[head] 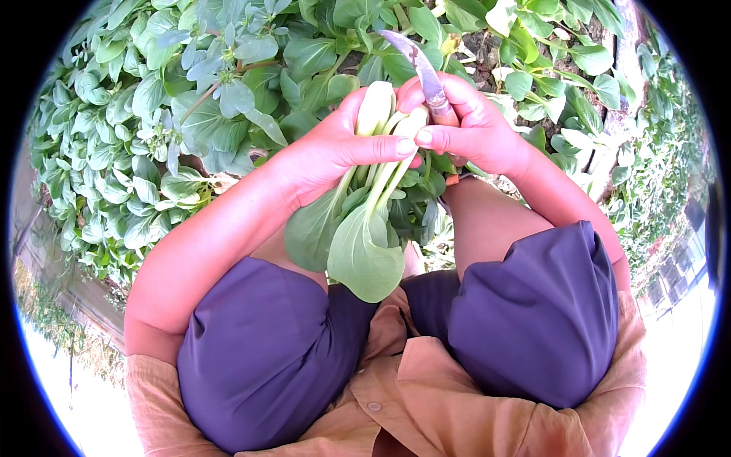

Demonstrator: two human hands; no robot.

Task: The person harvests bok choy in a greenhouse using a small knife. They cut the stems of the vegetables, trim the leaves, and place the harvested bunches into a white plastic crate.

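My left hand [365,137] is closed around a bunch of leafy greens [371,228] that look like bok choy. Their pale, thick stem bases [376,108] point away from me, and the broad green leaves hang towards my lap. My right hand [462,123] grips the handle of a sickle-like curved knife [428,80]. Its blade stands up past my fingers and curves to the left, with dark marks on the metal. The right thumb and fingertips touch the stem bases, close to the left thumb. Part of the handle is hidden by the right hand.
Dense leafy plants [114,131] grow ahead and to the left; more plants [542,74] stand at the right over brown soil. A fleshy-leaved weed [234,74] rises among them. A pale edging strip [619,103] runs along the right. My bent knees flank my hands.
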